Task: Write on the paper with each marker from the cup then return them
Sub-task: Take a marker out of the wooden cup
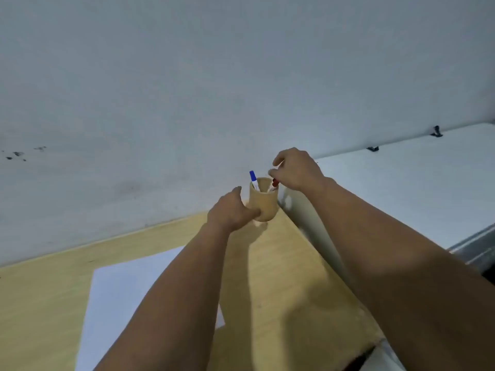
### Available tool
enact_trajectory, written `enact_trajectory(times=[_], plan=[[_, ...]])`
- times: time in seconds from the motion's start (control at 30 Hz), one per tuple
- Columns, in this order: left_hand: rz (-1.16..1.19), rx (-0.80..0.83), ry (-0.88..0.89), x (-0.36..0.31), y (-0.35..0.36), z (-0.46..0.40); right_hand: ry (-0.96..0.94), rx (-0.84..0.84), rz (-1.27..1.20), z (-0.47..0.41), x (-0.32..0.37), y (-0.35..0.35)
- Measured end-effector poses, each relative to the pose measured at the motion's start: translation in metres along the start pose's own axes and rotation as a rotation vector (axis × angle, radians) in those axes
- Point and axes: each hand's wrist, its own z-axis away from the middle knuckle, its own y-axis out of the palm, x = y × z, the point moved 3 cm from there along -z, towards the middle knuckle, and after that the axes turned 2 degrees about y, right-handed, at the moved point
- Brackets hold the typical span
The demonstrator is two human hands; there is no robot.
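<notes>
A tan cup [263, 203] stands at the far corner of the wooden table [40, 303], close to the wall. A marker with a blue cap [253, 179] sticks up from its left side. A marker with a red cap [273, 184] leans at its right rim. My left hand [231, 210] grips the cup's left side near the base. My right hand [297, 168] hovers over the cup's right rim with fingertips curled just above the red marker; whether they touch it I cannot tell. A white sheet of paper [128, 298] lies flat on the table, partly under my left forearm.
A grey-white wall [187, 89] rises right behind the table. To the right stands a white panel surface [415, 188] with small black clips [372, 149] along its far edge, and a metal rail [474, 245] at its near side.
</notes>
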Motion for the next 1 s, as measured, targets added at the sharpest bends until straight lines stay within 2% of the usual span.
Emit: enact_trajectory(times=[0.13,0.23,0.57,0.7,0.9,1.0], plan=[[0.192,0.034,-0.048,0.008,0.026,-0.026,-0.042,0.065,0.089,-0.021,0.004,0.019],[0.269,-0.025,-0.028,0.011,0.037,-0.041,-0.066,0.1,0.148,-0.038,0.008,0.032],[0.227,-0.127,0.021,0.016,0.042,-0.042,-0.039,0.095,0.109,-0.043,0.003,0.06],[0.247,-0.12,0.024,0.012,0.04,-0.036,-0.021,0.028,-0.018,-0.038,0.006,0.045],[0.198,-0.067,0.034,0.004,0.014,-0.015,-0.055,-0.206,-0.48,-0.026,0.017,-0.009],[0.16,-0.117,0.033,0.003,-0.015,0.002,-0.09,-0.156,-0.631,-0.011,0.033,-0.021]])
